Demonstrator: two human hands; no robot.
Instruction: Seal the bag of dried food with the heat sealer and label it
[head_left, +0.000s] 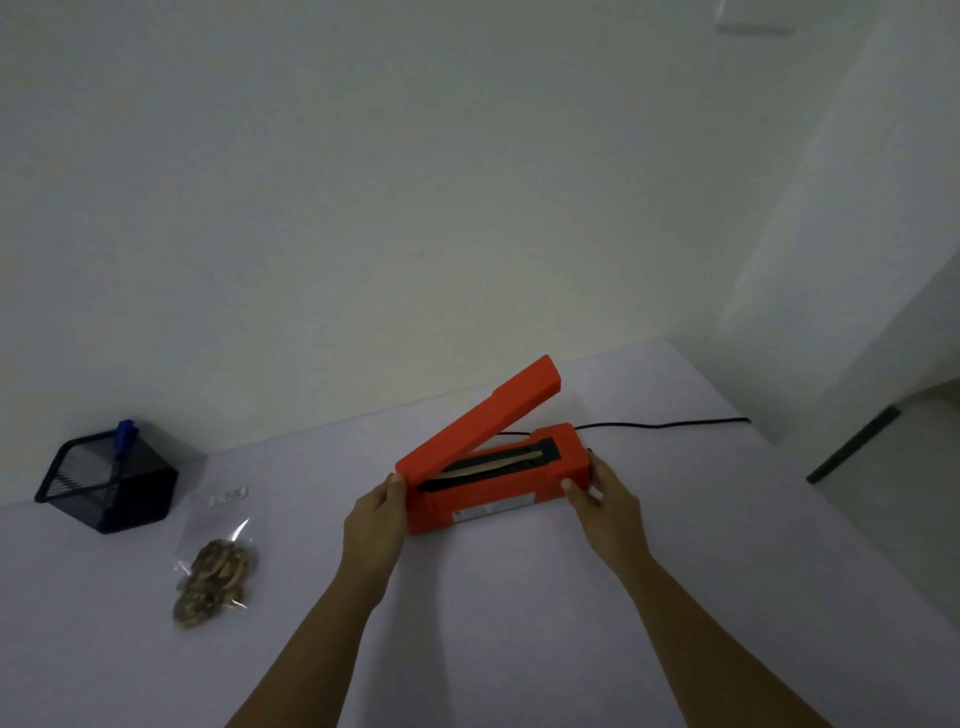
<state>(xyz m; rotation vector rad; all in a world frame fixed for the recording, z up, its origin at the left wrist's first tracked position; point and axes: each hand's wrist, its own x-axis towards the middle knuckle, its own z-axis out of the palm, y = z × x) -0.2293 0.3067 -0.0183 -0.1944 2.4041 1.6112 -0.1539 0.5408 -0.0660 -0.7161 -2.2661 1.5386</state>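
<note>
An orange heat sealer (493, 499) stands on the white table (519, 623) with its lid arm raised at an angle. My left hand (376, 525) grips the sealer's left end, thumb on top. My right hand (605, 496) grips its right end. A clear bag of brown dried food (215, 571) lies flat to the left of the sealer, its open top pointing away from me. A small label (228, 496) shows near the bag's top edge.
A black mesh holder (109, 480) with a blue pen (123, 441) stands at the far left by the wall. The sealer's black cable (660, 425) runs right across the table towards the table's right edge.
</note>
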